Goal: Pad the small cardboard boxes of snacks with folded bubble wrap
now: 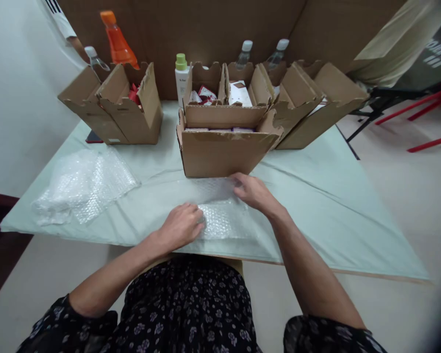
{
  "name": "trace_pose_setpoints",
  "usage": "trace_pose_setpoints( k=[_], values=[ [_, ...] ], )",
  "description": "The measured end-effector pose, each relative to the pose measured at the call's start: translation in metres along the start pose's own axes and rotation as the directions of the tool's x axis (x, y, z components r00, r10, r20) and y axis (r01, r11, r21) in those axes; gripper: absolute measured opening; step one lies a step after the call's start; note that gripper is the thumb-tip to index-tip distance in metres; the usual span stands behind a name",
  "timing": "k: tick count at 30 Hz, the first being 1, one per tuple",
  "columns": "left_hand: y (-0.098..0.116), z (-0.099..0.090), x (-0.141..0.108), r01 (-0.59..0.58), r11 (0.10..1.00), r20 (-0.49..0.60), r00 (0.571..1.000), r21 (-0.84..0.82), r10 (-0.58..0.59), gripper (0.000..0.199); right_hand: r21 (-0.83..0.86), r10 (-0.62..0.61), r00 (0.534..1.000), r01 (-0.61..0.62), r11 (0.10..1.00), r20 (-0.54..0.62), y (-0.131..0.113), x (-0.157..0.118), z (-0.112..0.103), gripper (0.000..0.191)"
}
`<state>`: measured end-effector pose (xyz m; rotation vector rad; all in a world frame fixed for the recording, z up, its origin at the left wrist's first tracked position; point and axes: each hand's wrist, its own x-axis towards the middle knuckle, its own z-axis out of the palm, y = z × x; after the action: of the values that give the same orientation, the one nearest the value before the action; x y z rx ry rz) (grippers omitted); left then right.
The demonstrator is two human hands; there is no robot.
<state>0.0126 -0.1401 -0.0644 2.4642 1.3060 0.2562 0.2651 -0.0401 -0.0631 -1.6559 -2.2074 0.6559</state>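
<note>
Green surface [345, 211], white wall [18, 88] left of both hands; bubble-wrap sheet [222, 223] lies between left hand [183, 224], curled, and right hand [252, 191], fingers bent; cannot tell if either grips. Cardboard box [220, 156] just beyond right hand blocks forward reach; bubble-wrap pile [83, 181] left. Near edge [242, 259] close below left hand; surface extends rightward of right hand.

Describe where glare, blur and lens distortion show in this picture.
Head view: bright glints speckle the bubble wrap sheet beside the left hand; head view: the right hand looks slightly smeared, perhaps by motion; head view: the orange bottle leans outward, suggesting wide-angle distortion; head view: the lower right edge darkens into blur.
</note>
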Motion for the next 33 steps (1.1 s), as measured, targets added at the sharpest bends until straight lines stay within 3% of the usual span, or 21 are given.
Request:
trace_pose_setpoints(
  k=[3,6,8,10,12,14,17,20,23,26,29,31,33],
  values=[
    [-0.02,-0.001,-0.003,0.021,0.996,-0.009,1.0,-0.084,-0.022,0.019,-0.18,0.075,0.957,-0.129,0.975,-0.28,0.001,-0.017,-0.001,0.034],
    [-0.028,-0.003,-0.004,0.001,0.998,-0.138,0.99,-0.064,-0.01,0.024,-0.185,-0.061,0.893,-0.025,0.982,-0.445,-0.012,-0.042,0.006,0.029],
    [-0.027,0.003,0.004,-0.035,0.999,-0.178,0.983,-0.01,0.033,0.031,-0.179,-0.189,0.905,0.128,0.975,-0.381,-0.027,-0.049,0.019,0.03],
    [-0.025,0.015,0.015,-0.085,0.996,-0.139,0.986,0.039,0.09,0.042,-0.183,-0.269,0.936,0.23,0.956,-0.228,-0.04,-0.044,0.036,0.035],
    [-0.026,0.029,0.025,-0.12,0.99,-0.053,0.991,0.08,0.124,0.054,-0.21,-0.261,0.961,0.238,0.948,-0.09,-0.042,-0.036,0.055,0.043],
    [-0.035,0.038,0.027,-0.134,0.984,0.021,0.991,0.121,0.133,0.065,-0.258,-0.218,0.976,0.205,0.944,-0.025,-0.033,-0.035,0.069,0.048],
    [-0.06,0.038,0.011,-0.13,0.977,0.055,0.991,0.169,0.122,0.071,-0.349,-0.146,0.987,0.112,0.93,-0.072,-0.002,-0.057,0.074,0.055],
    [-0.08,0.029,-0.015,-0.08,0.983,0.024,0.997,0.168,0.077,0.071,-0.396,-0.041,0.982,-0.036,0.917,-0.185,0.028,-0.092,0.062,0.056],
    [-0.078,0.022,-0.022,-0.032,0.99,-0.032,0.999,0.137,0.036,0.067,-0.388,-0.005,0.97,-0.093,0.917,-0.244,0.032,-0.108,0.048,0.051],
    [-0.056,0.023,0.004,-0.077,0.989,-0.067,0.994,0.129,0.086,0.059,-0.367,-0.086,0.974,0.003,0.93,-0.21,0.01,-0.087,0.045,0.044],
    [-0.039,0.029,0.036,-0.183,0.973,-0.002,0.983,0.141,0.185,0.062,-0.35,-0.191,0.978,0.15,0.925,-0.085,-0.008,-0.053,0.054,0.046],
    [-0.044,0.032,0.042,-0.208,0.967,0.05,0.978,0.145,0.203,0.067,-0.353,-0.194,0.98,0.168,0.92,-0.04,-0.006,-0.045,0.061,0.051],
    [-0.061,0.032,0.032,-0.193,0.971,0.063,0.981,0.144,0.185,0.069,-0.373,-0.159,0.986,0.126,0.919,-0.057,0.007,-0.053,0.064,0.057]
  ],
)
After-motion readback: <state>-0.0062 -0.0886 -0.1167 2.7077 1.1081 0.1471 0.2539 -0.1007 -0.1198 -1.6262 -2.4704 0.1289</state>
